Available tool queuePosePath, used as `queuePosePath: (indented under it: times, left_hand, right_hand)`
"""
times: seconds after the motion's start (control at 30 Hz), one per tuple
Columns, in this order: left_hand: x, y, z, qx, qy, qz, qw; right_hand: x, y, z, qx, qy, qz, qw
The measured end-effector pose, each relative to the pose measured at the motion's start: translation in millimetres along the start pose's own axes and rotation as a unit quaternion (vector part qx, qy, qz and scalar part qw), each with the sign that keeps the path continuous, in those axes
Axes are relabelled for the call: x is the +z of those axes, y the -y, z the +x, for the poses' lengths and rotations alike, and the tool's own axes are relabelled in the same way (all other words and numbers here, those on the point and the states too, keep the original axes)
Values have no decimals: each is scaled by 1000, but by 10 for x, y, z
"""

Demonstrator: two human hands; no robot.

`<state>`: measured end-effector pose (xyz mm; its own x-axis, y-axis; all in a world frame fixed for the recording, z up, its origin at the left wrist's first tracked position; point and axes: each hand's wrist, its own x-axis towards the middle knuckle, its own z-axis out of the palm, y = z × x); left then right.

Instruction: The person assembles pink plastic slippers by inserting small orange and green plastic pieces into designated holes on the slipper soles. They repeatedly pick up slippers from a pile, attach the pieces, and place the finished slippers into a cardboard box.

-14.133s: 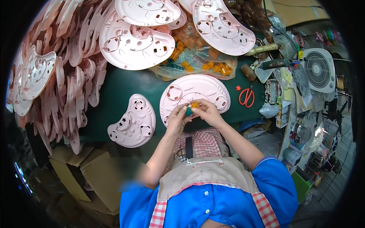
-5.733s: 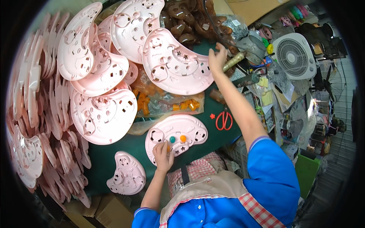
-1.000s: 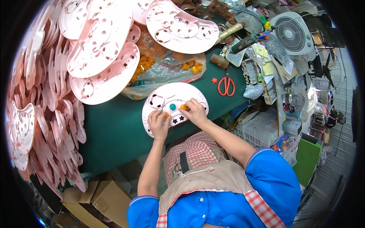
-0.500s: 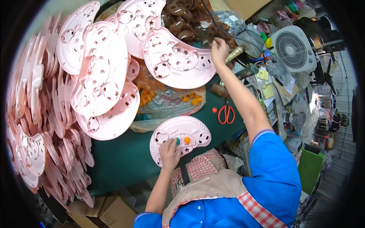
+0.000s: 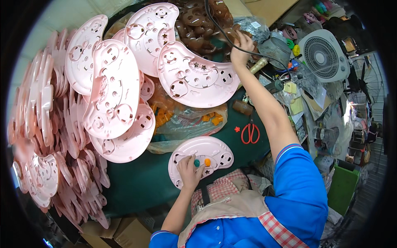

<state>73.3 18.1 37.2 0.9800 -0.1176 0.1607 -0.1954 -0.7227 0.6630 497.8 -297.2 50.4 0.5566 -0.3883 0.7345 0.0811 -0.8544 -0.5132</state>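
A pink crescent-shaped plastic panel [image 5: 215,145] lies on the green tabletop in front of me. My left hand [image 5: 190,172] rests on its left part, thumb and forefinger apart on either side of a small teal button [image 5: 196,163]. Beside that button sits an orange button [image 5: 207,162] in the panel. My right hand [image 5: 243,46] reaches to the far pile of glossy brown plastic parts [image 5: 198,43]. Its fingers are bent at the pile's right edge, seemingly around a blurred brown part [image 5: 226,36]; the fingertips are partly hidden.
Larger pink panels [image 5: 115,87] overlap at the left, by tall stacks [image 5: 37,95] of them. A clear bag [image 5: 182,134] holds orange pieces. Red-handled scissors [image 5: 250,133] and a small red star [image 5: 237,129] lie right. A black cable [image 5: 231,43] hangs near my right hand. A box fan [image 5: 324,56] stands beyond.
My right hand has moved farther into the brown parts, its fingers bending differently. My left thumb and forefinger have spread around the teal button. The whole view has shifted slightly.
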Motion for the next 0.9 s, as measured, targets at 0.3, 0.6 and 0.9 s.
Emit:
queuePosePath:
  times: [0.3, 0.6, 0.9]
  left_hand:
    - [-502, 73, -93, -321, 172, -692, 624]
    - [-167, 34, -967, -139, -35, -153, 978]
    - [316, 405, -830, -90, -112, -13, 990]
  right_hand:
    - [-2818, 1462, -1748, 94, 571, 484, 656]
    - [-3707, 1300, -3041, 271, 592, 311, 693]
    - [-3139, 1084, -3253, -213, 517, 71, 826]
